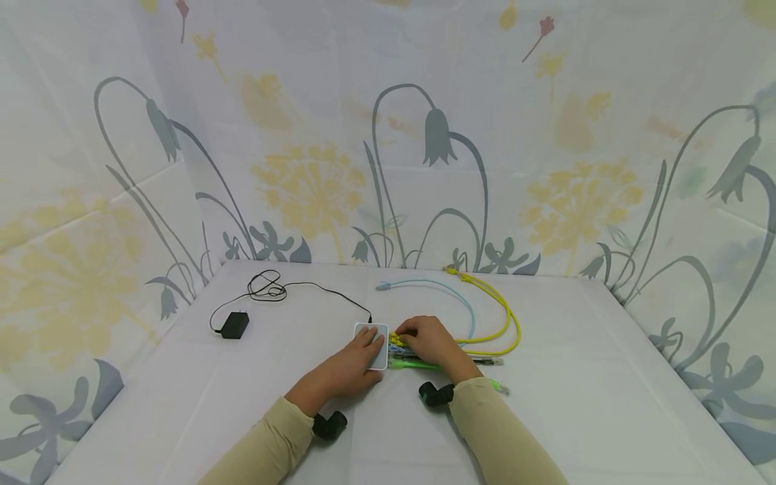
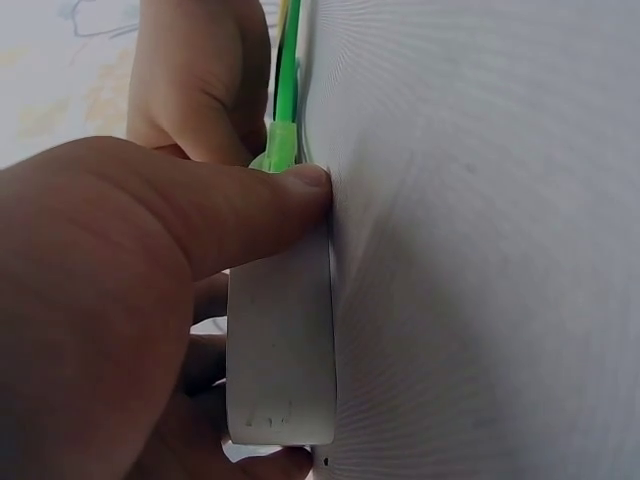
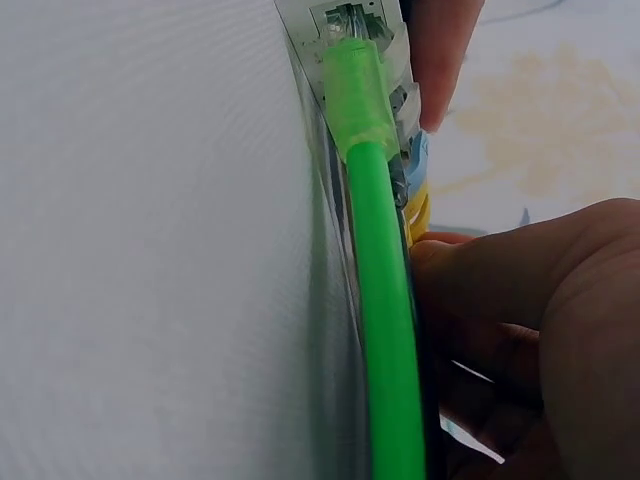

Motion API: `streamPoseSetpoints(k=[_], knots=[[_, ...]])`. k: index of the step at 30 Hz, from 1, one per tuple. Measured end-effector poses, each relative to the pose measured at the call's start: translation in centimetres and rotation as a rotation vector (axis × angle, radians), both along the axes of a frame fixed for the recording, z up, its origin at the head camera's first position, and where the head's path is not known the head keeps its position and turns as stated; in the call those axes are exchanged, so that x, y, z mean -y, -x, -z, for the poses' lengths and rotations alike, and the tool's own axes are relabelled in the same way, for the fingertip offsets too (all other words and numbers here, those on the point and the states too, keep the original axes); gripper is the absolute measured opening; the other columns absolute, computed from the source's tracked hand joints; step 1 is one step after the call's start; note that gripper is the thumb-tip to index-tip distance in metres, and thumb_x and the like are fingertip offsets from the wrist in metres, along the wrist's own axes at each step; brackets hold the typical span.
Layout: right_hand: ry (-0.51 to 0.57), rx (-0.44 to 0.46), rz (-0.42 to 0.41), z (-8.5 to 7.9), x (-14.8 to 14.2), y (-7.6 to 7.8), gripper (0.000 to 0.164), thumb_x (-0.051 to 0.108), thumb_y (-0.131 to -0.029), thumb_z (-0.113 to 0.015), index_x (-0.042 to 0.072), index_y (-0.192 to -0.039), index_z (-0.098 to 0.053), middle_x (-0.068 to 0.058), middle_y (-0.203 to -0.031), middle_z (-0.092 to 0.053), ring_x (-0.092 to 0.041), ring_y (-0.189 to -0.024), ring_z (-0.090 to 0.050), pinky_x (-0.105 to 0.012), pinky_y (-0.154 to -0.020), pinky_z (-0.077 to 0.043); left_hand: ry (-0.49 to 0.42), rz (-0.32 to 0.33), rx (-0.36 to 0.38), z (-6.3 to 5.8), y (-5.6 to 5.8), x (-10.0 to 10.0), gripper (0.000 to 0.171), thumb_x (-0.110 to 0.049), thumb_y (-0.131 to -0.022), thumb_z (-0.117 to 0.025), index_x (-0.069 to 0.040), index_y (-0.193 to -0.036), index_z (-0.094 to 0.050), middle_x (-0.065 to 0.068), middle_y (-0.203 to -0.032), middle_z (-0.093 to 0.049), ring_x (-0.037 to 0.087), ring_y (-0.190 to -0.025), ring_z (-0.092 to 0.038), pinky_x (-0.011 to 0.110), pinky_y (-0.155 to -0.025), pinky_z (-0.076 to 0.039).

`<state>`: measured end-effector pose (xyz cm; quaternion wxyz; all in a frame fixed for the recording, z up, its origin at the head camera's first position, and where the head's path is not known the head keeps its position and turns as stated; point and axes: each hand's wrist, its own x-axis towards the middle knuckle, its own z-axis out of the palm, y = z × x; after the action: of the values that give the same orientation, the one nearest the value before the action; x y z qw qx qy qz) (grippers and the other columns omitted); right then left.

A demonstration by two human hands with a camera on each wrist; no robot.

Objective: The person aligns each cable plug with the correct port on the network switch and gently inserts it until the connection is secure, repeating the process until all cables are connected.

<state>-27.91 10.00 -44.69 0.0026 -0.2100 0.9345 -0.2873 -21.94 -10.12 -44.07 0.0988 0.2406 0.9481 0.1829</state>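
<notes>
My left hand (image 1: 348, 370) grips a small white network switch (image 2: 280, 340), thumb along its near side and fingers over its top. To the right of it, my right hand (image 1: 433, 340) pinches a yellow network cable (image 3: 418, 215) close to the switch's port side. A bright green network cable (image 3: 385, 300) has its plug in the end port, nearest me. Between green and yellow, black and light blue cable ends sit in the row of ports, partly hidden by my right hand in the head view.
A black power adapter (image 1: 234, 325) lies at the left, its thin cord (image 1: 321, 288) running to the switch's back. The light blue cable (image 1: 470, 310) and yellow cables curve behind my right hand. A black cable's loose plug (image 1: 497, 362) lies right. Patterned cloth (image 1: 303, 135) hangs behind the white table.
</notes>
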Motion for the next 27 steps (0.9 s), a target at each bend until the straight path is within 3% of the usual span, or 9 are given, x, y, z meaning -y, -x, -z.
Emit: streamPoseSetpoints(k=[7, 18, 22, 27], knots=[[-0.025, 0.002, -0.031, -0.4, 0.1, -0.3, 0.018, 0.018, -0.095, -0.062, 0.014, -0.107, -0.074, -0.003, -0.107, -0.072, -0.021, -0.102, -0.066, -0.042, -0.091, -0.052, 0.004, -0.009, 0.006, -0.2, -0.2, 0.0, 0.070, -0.031, -0.096, -0.060, -0.004, -0.152, -0.030, 0.015, -0.162, -0.018, 0.034, -0.151, -0.011, 0.047, -0.118, -0.025], [0.014, -0.107, -0.074, -1.8, -0.7, -1.6, 0.017, 0.017, -0.094, -0.064, 0.010, -0.106, -0.074, -0.004, -0.111, -0.070, -0.027, -0.110, -0.064, -0.045, -0.095, -0.050, 0.006, -0.020, -0.037, 0.1, -0.3, 0.2, 0.081, -0.041, -0.092, -0.063, -0.003, -0.153, -0.025, 0.016, -0.161, -0.021, 0.034, -0.150, -0.016, 0.048, -0.117, -0.028], [-0.019, -0.163, -0.084, -2.3, -1.1, -1.9, 0.021, 0.019, -0.093, -0.064, 0.009, -0.110, -0.073, -0.006, -0.117, -0.067, -0.028, -0.114, -0.061, -0.046, -0.098, -0.048, 0.005, -0.062, -0.084, 0.1, -0.4, 0.4, 0.086, -0.052, -0.092, -0.058, -0.003, -0.154, -0.023, 0.014, -0.160, -0.023, 0.033, -0.149, -0.018, 0.047, -0.117, -0.027], [-0.064, -0.248, -0.079, -3.0, -2.0, -2.3, 0.028, 0.024, -0.094, -0.064, 0.010, -0.117, -0.070, -0.009, -0.124, -0.064, -0.032, -0.119, -0.057, -0.050, -0.100, -0.045, -0.017, -0.097, -0.170, -0.5, -0.5, 1.2, 0.082, -0.052, -0.094, -0.054, -0.001, -0.152, -0.026, 0.017, -0.158, -0.028, 0.036, -0.147, -0.023, 0.049, -0.116, -0.028]])
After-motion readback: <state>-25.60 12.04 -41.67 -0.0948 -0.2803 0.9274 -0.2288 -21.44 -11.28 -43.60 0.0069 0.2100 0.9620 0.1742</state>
